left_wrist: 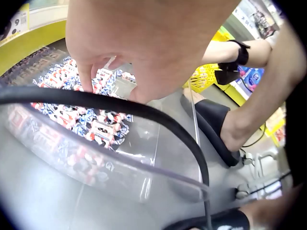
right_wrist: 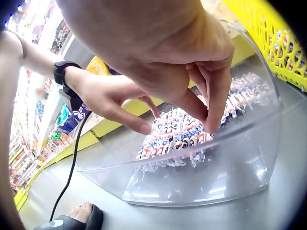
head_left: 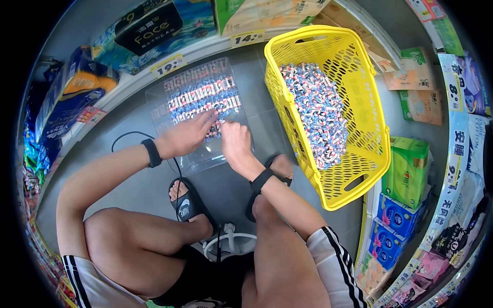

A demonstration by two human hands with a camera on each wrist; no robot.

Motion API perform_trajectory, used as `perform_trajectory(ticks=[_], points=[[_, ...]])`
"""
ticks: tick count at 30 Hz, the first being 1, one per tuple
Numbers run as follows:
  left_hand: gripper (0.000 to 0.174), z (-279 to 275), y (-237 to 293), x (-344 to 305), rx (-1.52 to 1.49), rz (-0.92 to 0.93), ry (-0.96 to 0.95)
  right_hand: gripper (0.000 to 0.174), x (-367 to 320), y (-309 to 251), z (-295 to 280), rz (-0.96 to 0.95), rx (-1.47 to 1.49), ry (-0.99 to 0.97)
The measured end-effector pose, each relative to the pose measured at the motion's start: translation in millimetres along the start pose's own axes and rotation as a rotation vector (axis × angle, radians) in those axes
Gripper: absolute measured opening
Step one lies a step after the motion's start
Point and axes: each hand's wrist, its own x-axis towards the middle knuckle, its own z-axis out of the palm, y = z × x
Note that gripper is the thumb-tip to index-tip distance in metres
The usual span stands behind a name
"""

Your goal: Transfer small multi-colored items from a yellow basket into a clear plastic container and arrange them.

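Across the upper left of the frame ran a shelf [head_left: 208, 50] stocked with tissue packs, and below it lay the grey floor [head_left: 123, 174], the playing field for all of this. And there, at the upper right, stood the yellow basket [head_left: 331, 201], mouth up and on the person's right-hand side, likely so its load sat within easy reach. Just beside it, a clear plastic bin [head_left: 205, 156] took the upper centre, set on the floor ahead of the feet, a spot that probably gave both arms room to work.

Now the hands! The left hand [head_left: 190, 134], left of centre, had its fingers released and loosely spread, tips down at the rows, perhaps to steady them. The right hand [head_left: 237, 141], right beside it, had thumb and fingers drawn into a pinch, seemingly grasping one of the lined-up candies [head_left: 203, 95]; a fine grip suited so small a piece, though the fingertips hid most of it.

And the small stuff: a jumbled heap of loose candies [head_left: 316, 113] covered the basket's bottom, right of centre, while those in the bin lay side by side in neat rows, presumably because that order packed snugly.
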Motion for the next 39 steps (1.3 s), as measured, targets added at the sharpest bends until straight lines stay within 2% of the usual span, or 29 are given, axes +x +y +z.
perform_trajectory(ticks=[3, 5, 8, 12, 17, 24, 35, 39], points=[[0.079, 10, 5, -6, -0.017, -0.010, -0.082, 0.006, 1, 1, 6, 0.075, 0.016, -0.016], [0.091, 21, 5, -8, 0.032, -0.020, -0.137, 0.006, 1, 1, 10, 0.096, 0.022, -0.018], [0.083, 26, 3, -8, 0.037, 0.008, -0.153, 0.007, 1, 6, 21, 0.126, 0.008, -0.011], [0.084, 34, -3, -4, 0.051, 0.017, -0.157, 0.004, 4, 3, 24, 0.204, -0.105, -0.041], [0.086, 36, -6, 2, 0.072, 0.086, -0.150, 0.003, 8, 8, 32, 0.203, -0.090, -0.046], [0.090, 42, -3, 9, 0.108, 0.078, -0.183, 0.008, 5, 9, 32, 0.172, -0.050, -0.006], [0.086, 43, -1, 12, 0.122, 0.033, -0.270, 0.014, 6, 8, 30, 0.178, -0.023, -0.005], [0.087, 50, -5, 11, 0.118, 0.041, -0.246, 0.014, 7, 8, 33, 0.189, -0.025, -0.010]])
